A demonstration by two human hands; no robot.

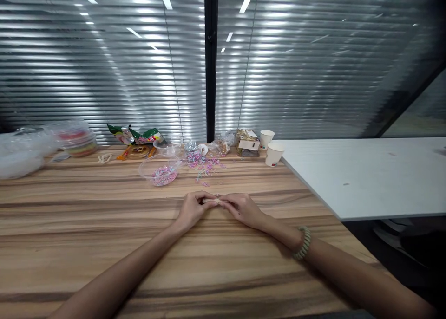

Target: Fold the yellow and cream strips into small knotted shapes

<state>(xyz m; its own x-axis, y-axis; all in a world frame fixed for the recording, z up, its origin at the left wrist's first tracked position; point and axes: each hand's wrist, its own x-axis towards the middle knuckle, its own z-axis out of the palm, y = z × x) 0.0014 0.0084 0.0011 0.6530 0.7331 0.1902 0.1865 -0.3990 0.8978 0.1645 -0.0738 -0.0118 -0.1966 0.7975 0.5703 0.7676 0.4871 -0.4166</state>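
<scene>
Head view. The left hand (193,208) and the right hand (245,210) met near the centre of the frame, close to the tabletop (87,244). A small pale piece (217,201) was located between their fingertips. Left grip: thumb and finger pinched the piece from the left. Right grip: thumb and fingers pinched it from the right. The fingers covered much of the piece; its exact form could not be determined.

Step in hand: judged to be fine two-handed fingertip work on the piece. Next move: judged to call for a steady pinch from both sides and small, even finger adjustments before either grip was released.

Surroundings: a clear bowl (143,171) containing small multicoloured bits (164,175) stood left of centre, beyond the left hand. A loose scatter (206,166) of similar bits lay to its right. Neither hand touched the bowl or the scatter. Two paper cups (274,154) stood right of centre.
</scene>
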